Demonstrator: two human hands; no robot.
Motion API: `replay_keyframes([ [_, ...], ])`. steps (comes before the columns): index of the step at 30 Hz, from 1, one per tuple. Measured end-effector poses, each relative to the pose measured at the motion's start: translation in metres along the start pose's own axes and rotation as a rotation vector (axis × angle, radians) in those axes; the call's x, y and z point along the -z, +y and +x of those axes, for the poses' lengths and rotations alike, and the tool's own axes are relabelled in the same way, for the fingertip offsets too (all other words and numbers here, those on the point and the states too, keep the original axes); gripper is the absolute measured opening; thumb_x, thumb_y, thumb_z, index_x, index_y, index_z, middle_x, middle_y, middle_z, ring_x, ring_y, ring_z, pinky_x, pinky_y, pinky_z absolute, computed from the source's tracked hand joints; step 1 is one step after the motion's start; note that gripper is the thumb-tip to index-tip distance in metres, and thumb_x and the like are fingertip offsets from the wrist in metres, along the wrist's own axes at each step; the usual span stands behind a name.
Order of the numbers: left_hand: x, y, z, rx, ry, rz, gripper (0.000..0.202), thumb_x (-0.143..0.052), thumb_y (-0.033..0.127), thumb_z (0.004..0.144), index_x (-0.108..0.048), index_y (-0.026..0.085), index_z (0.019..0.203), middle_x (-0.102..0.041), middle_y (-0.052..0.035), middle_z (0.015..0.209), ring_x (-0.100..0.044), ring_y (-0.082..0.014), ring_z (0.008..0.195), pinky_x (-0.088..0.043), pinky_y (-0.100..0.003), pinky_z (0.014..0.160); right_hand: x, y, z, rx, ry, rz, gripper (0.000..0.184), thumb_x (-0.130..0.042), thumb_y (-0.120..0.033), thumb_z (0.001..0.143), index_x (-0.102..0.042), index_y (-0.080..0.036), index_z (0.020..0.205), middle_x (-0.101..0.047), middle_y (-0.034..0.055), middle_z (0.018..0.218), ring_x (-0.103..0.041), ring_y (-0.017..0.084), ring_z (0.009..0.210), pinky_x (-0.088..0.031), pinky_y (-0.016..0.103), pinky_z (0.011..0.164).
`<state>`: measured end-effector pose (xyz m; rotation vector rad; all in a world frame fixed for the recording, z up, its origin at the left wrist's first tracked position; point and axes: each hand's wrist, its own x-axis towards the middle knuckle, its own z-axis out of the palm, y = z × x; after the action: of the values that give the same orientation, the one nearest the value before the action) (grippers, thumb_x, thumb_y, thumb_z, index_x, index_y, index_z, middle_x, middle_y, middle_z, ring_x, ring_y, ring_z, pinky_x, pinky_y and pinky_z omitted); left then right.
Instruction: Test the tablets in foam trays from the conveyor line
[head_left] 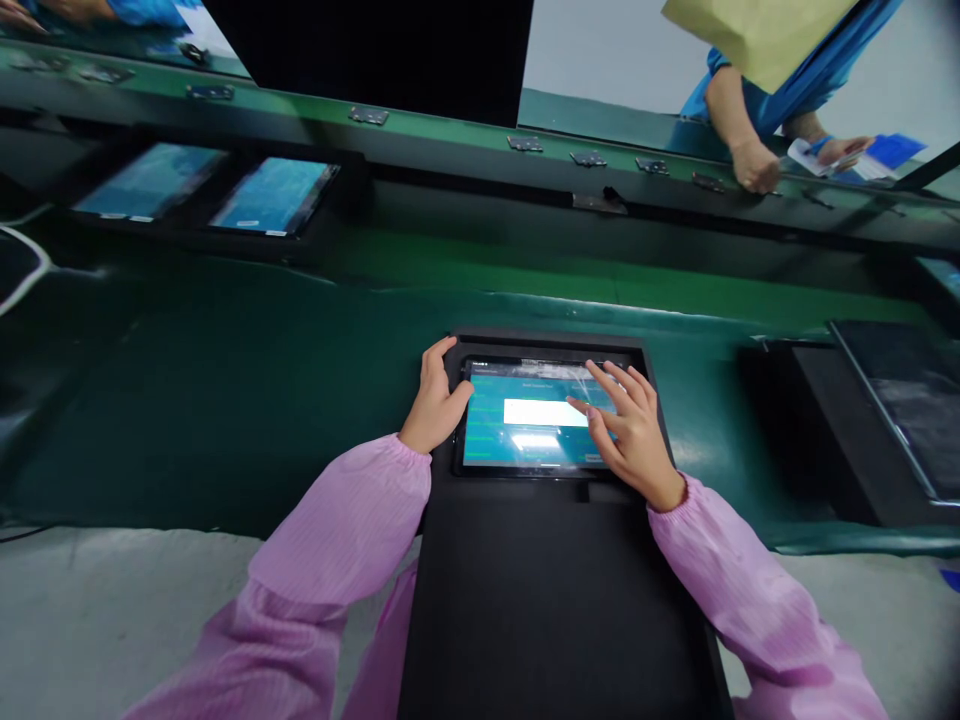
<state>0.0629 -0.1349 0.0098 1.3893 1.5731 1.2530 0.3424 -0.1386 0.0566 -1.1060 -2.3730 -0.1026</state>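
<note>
A tablet (491, 445) with a lit blue-green screen and a white pop-up box lies in the upper recess of a black tray (555, 600). My left hand (435, 400) grips the tray's left side, its fingers over the rim and its thumb on the tablet's left edge. Over the right half of the screen is my right hand (630, 430), fingers spread and holding nothing. Its index fingertip is at the white box; whether it presses the glass I cannot tell. This hand hides part of the screen's right side.
Two lit tablets (274, 195) sit in black trays at the back left. On the right, a dark tablet (900, 400) leans on black trays. Small circuit boards (525, 144) line the green conveyor behind. Across it, a co-worker's hand (756, 165) rests near the boards.
</note>
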Motion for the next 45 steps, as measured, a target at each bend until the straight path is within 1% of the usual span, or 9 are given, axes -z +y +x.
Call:
replay_keyframes([
  [22,0.003,0.0,-0.001,0.005,-0.036,0.017,0.066,-0.053,0.014,0.075,-0.033,0.02,0.138,-0.035,-0.0136,0.148,-0.031,-0.0289,0.145,-0.022,-0.052,0.123,-0.004,0.008,-0.002,-0.092,0.027,0.001,0.037,-0.039,-0.025,0.102,-0.075,-0.024,0.112,-0.051,0.0105,0.146,-0.044,0.029,0.136,-0.031,0.054,0.113],
  [25,0.014,0.01,-0.047,-0.012,-0.095,0.074,0.07,-0.053,0.02,0.081,-0.026,0.021,0.146,-0.03,-0.0135,0.154,-0.028,-0.0314,0.147,-0.023,-0.056,0.123,0.012,0.017,-0.02,-0.211,0.097,-0.002,0.038,-0.037,-0.029,0.103,-0.073,-0.024,0.115,-0.05,0.0105,0.146,-0.044,0.029,0.136,-0.031,0.054,0.112],
  [29,0.037,0.018,-0.166,0.12,-0.156,0.286,0.067,-0.047,0.032,0.094,-0.017,0.034,0.153,-0.035,-0.0095,0.154,-0.043,-0.0336,0.139,-0.048,-0.055,0.108,0.044,0.021,-0.086,-0.598,0.068,0.093,0.048,-0.04,-0.048,0.099,-0.063,-0.021,0.13,-0.063,0.0134,0.126,-0.058,0.029,0.117,-0.044,0.05,0.102],
  [31,0.046,0.013,-0.217,0.174,-0.199,0.4,0.068,-0.048,0.035,0.094,-0.017,0.038,0.155,-0.039,-0.0093,0.152,-0.052,-0.0345,0.132,-0.059,-0.049,0.094,0.056,0.012,-0.127,-0.84,-0.041,0.242,0.053,-0.046,-0.056,0.094,-0.059,-0.024,0.134,-0.065,0.0102,0.12,-0.061,0.028,0.113,-0.048,0.044,0.1],
  [34,0.05,-0.001,-0.236,0.144,-0.213,0.501,0.068,-0.047,0.033,0.093,-0.021,0.035,0.155,-0.049,-0.0111,0.14,-0.062,-0.0328,0.117,-0.063,-0.044,0.082,0.064,-0.01,-0.176,-1.082,-0.141,0.464,0.058,-0.053,-0.064,0.086,-0.062,-0.026,0.129,-0.064,0.0081,0.129,-0.059,0.028,0.12,-0.053,0.036,0.095],
  [36,0.048,-0.007,-0.201,0.067,-0.16,0.563,0.063,-0.044,0.027,0.091,-0.03,0.029,0.153,-0.054,-0.0126,0.129,-0.065,-0.0311,0.11,-0.062,-0.044,0.082,0.06,-0.022,-0.188,-1.142,-0.132,0.544,0.062,-0.059,-0.066,0.08,-0.063,-0.024,0.125,-0.062,0.0096,0.131,-0.06,0.028,0.119,-0.056,0.033,0.089],
  [39,0.038,0.002,-0.091,-0.102,-0.205,0.613,0.063,-0.043,0.016,0.084,-0.042,0.021,0.147,-0.058,-0.0107,0.115,-0.062,-0.0268,0.11,-0.053,-0.043,0.099,0.042,-0.027,-0.169,-1.155,-0.081,0.673,0.07,-0.066,-0.064,0.072,-0.059,-0.02,0.125,-0.068,0.0116,0.111,-0.069,0.025,0.089,-0.06,0.032,0.071],
  [42,0.01,0.035,0.041,-0.269,-0.376,0.7,0.071,-0.047,0.006,0.074,-0.046,0.019,0.143,-0.063,-0.0092,0.108,-0.062,-0.0243,0.106,-0.049,-0.038,0.101,0.017,-0.009,-0.113,-1.238,-0.027,0.843,0.078,-0.073,-0.058,0.064,-0.052,-0.018,0.127,-0.064,0.0012,0.078,-0.056,0.016,0.044,-0.05,0.029,0.037],
  [45,-0.035,0.076,0.14,-0.355,-0.36,0.721,0.068,-0.046,-0.001,0.072,-0.052,0.017,0.138,-0.066,-0.0115,0.112,-0.062,-0.0226,0.108,-0.047,-0.033,0.101,-0.004,0.033,-0.042,-1.326,0.149,0.868,0.076,-0.074,-0.046,0.062,-0.046,-0.02,0.128,-0.054,-0.0054,0.072,-0.053,0.015,0.042,-0.051,0.03,0.035],
])
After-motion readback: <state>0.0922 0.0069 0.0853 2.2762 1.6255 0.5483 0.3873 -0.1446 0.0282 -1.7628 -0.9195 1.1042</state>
